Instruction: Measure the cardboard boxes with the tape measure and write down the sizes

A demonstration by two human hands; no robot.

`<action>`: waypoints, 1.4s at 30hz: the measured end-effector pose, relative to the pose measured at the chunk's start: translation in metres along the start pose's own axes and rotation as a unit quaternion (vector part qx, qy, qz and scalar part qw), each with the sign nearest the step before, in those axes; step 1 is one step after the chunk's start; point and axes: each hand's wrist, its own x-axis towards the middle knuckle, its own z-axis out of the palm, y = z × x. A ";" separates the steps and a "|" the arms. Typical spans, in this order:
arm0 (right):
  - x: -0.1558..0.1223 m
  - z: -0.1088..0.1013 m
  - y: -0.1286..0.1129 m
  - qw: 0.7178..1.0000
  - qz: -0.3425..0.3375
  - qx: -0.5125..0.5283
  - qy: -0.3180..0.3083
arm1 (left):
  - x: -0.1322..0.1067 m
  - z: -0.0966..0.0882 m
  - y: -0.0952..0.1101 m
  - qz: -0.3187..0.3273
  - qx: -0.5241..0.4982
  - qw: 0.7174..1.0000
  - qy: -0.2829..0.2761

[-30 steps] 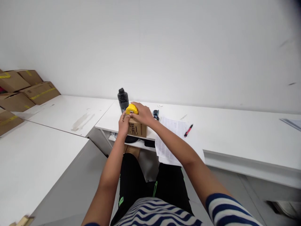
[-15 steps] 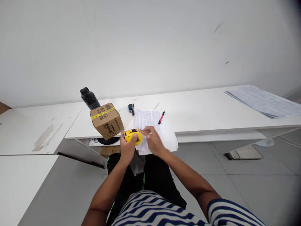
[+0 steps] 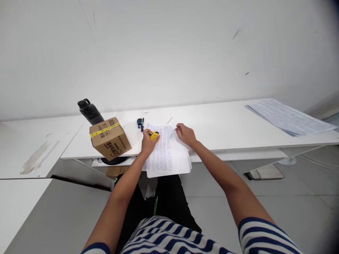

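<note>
My left hand (image 3: 148,141) is closed around a yellow tape measure (image 3: 154,135), resting it on the printed paper sheets (image 3: 164,155) that hang over the front edge of the white desk (image 3: 225,128). My right hand (image 3: 185,134) lies at the sheets' upper right corner with its fingers curled over something I cannot make out, where a red pen lay earlier. A small cardboard box (image 3: 109,138) with yellow tape stands to the left of my left hand, apart from it.
A black bottle (image 3: 89,111) stands behind the box. A small dark blue object (image 3: 140,122) lies beyond the sheets. More printed sheets (image 3: 286,115) lie at the desk's far right. A second white desk (image 3: 31,148) adjoins on the left.
The tape measure came off the box top into my left hand and now rests on the sheets. My right hand moved to the sheets' upper right corner, where the pen lay.
</note>
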 end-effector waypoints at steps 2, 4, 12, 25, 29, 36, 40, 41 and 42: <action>-0.012 0.007 -0.010 0.983 0.043 0.175 0.045 | 0.001 0.004 -0.008 0.010 -0.019 1.000 0.000; -0.020 0.014 -0.017 0.949 0.085 0.303 0.033 | 0.000 0.006 -0.013 0.020 -0.031 0.999 -0.011; -0.024 0.022 -0.022 0.915 0.173 0.364 0.018 | 0.002 0.015 -0.022 0.132 -0.073 0.988 -0.017; -0.025 0.023 -0.022 0.932 0.168 0.322 -0.016 | 0.007 0.019 -0.023 0.071 -0.140 0.987 0.008; -0.026 0.023 -0.022 0.929 0.172 0.329 -0.007 | 0.009 0.017 -0.022 0.035 -0.168 0.985 0.029; -0.027 0.021 -0.023 0.927 0.173 0.332 -0.014 | 0.013 0.008 -0.021 -0.054 -0.166 0.982 0.064; -0.028 0.020 -0.024 0.929 0.173 0.328 -0.003 | 0.012 0.007 -0.020 -0.041 -0.162 0.985 0.048; -0.028 0.020 -0.024 0.928 0.174 0.329 0.000 | 0.011 0.007 -0.019 -0.045 -0.164 0.984 0.050; -0.028 0.020 -0.024 0.928 0.176 0.329 0.005 | 0.011 0.007 -0.019 -0.051 -0.166 0.983 0.054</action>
